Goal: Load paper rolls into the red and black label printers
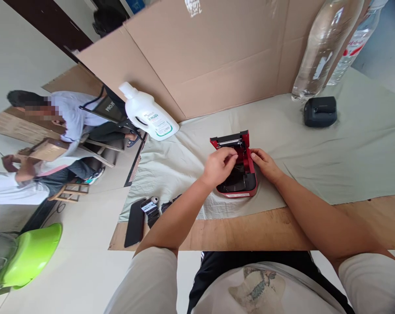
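Observation:
A small red and black printer (237, 183) stands on the cloth-covered table with its lid (231, 138) raised. My left hand (218, 165) is over its open inside, thumb and forefinger pinched together near the raised lid. Whatever lies between those fingertips is too small to make out. My right hand (266, 163) holds the printer by its right side, fingertips at the red edge below the lid hinge. The dark inside of the printer is partly covered by my left hand.
Left of my left forearm lie a black phone (135, 222) and black wrapped items (150, 208). A white jug (149, 113) leans at a cardboard panel (217, 56). A black case (320, 111) and two bottles (321, 48) stand to the right. Two people sit at far left.

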Available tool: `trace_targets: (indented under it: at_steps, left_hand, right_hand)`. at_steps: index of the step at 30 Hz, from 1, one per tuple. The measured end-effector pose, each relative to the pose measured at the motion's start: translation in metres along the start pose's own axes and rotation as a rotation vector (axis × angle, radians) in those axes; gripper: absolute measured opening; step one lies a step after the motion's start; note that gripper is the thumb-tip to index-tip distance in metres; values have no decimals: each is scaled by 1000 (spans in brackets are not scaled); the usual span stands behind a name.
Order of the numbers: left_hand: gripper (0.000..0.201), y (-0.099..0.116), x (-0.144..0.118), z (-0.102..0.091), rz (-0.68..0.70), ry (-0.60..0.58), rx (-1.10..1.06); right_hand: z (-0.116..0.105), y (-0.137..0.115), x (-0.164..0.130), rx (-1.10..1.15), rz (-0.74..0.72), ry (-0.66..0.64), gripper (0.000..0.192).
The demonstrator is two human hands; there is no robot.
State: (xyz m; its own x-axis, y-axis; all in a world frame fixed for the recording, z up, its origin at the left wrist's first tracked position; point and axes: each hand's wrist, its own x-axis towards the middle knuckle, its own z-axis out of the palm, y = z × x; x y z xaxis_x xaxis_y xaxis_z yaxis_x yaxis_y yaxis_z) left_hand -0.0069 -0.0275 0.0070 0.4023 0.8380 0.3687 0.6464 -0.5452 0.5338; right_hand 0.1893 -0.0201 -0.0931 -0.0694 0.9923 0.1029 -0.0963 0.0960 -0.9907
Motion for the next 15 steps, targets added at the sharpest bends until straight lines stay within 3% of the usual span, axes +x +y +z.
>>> trace_targets:
  at_steps: [2, 4, 8, 15]
  left_hand:
    - [26, -6, -5, -2, 27, 268, -5]
    - [38, -14, -6, -3, 36, 417, 0]
    - [60, -28, -9, -2, 11, 344, -157]
    - [55, -27, -53, 12, -20, 399, -332]
  right_hand:
    - [0, -1, -1, -5, 0, -7, 57]
    - [0, -2, -2, -17, -1, -11, 56]
    - [1, 0, -3, 28, 4, 4, 58]
    - [3, -2, -5, 20, 8, 16, 65]
